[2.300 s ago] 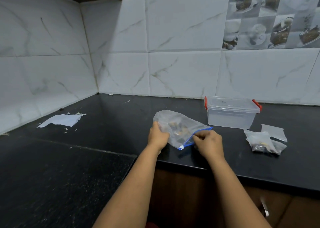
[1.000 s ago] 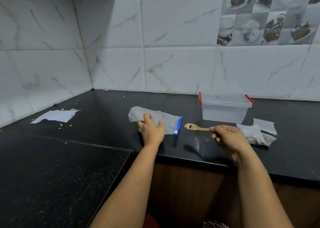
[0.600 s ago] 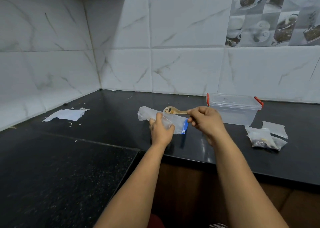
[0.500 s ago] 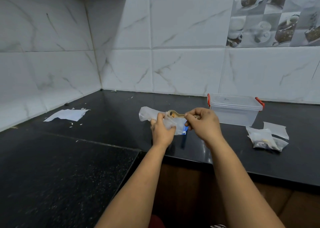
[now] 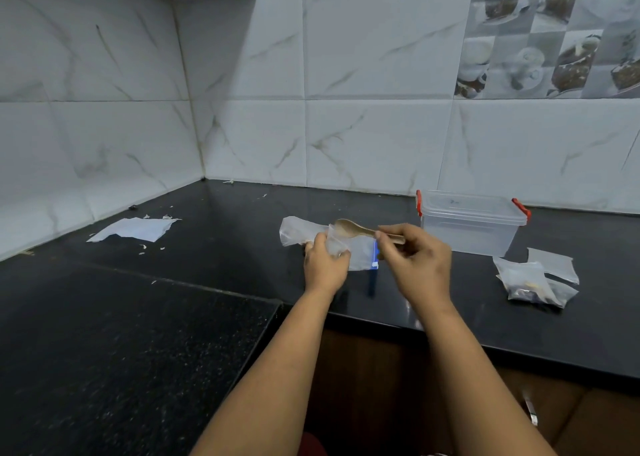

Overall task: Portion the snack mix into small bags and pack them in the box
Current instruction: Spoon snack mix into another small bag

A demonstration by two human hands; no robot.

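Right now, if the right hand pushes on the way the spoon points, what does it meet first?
Likely the small bag the left hand holds; the spoon in the right hand points leftward at its mouth. Depth unclear.

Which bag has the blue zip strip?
The big bag lying behind the left hand; the small bags by the box lack any blue.

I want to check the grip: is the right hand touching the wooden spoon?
Touching. The head view shows the right hand pinching the wooden spoon by its handle, thumb and fingertips closed on it, with the bowl pointing left.
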